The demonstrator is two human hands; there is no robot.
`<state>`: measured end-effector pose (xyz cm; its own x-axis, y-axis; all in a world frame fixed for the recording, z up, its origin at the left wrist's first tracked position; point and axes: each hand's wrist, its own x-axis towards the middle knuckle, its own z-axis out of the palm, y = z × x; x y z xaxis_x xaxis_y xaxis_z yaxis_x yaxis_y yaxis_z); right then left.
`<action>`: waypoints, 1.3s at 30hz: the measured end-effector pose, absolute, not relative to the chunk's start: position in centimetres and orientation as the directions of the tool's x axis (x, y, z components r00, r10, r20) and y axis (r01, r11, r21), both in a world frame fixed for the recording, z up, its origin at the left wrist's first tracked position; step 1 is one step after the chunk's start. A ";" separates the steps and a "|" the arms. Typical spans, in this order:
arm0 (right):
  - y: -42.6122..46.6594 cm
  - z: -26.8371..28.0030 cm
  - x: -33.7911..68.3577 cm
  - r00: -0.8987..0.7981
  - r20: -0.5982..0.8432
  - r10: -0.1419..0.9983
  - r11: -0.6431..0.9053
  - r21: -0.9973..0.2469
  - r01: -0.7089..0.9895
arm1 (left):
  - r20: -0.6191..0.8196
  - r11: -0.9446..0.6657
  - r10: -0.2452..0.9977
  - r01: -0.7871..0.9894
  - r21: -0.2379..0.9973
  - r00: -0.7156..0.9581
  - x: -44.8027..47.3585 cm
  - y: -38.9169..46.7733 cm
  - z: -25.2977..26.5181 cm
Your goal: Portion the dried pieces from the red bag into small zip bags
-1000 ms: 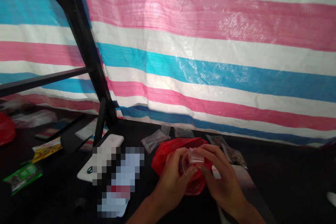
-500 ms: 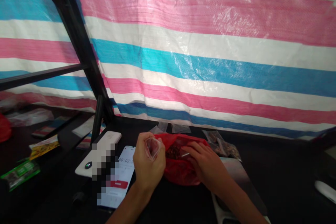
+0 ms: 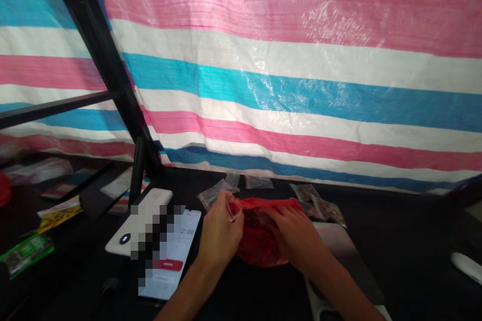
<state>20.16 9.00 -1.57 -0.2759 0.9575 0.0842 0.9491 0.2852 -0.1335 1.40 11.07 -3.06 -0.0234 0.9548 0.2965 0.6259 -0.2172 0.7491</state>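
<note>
Clasping one pouch [image 3: 234,209], left hand [image 3: 222,233], right hand [image 3: 295,225] in one red bag [image 3: 261,249], grip unclear

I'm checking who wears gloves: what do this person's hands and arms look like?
The left hand and right hand are ungloved. The left forearm and right forearm show no sleeve, watch or bracelet as far as they're in frame.

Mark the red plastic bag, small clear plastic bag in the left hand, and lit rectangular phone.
Red plastic bag [image 3: 262,250], head view: front side.
Clear plastic bag [image 3: 234,210], head view: mouth.
Lit phone [image 3: 176,248], head view: screen.
</note>
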 end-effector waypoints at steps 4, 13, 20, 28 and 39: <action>8.7 -1.7 20.8 -0.270 0.101 0.958 0.276 -0.059 0.959 | 0.438 -0.337 0.896 0.528 0.779 -0.074 1.3 11.0 -3.2; 8.5 -2.0 19.6 -0.296 0.175 0.939 0.320 -0.126 0.939 | 0.177 -0.156 0.984 0.468 0.870 -0.001 1.9 11.3 -3.9; 9.0 -2.7 19.3 -0.242 0.224 0.944 0.287 -0.195 0.938 | 0.155 -0.154 0.987 0.050 0.987 -0.034 2.5 12.2 -4.7; 8.7 -2.2 19.2 -0.271 0.148 0.951 0.302 -0.259 0.917 | 0.180 -0.180 0.983 -0.011 0.984 -0.031 2.7 11.9 -3.9; 8.2 -2.1 18.9 -0.247 0.120 0.962 0.266 -0.624 0.734 | 0.261 -0.240 0.959 0.168 0.956 -0.115 2.8 12.1 -5.0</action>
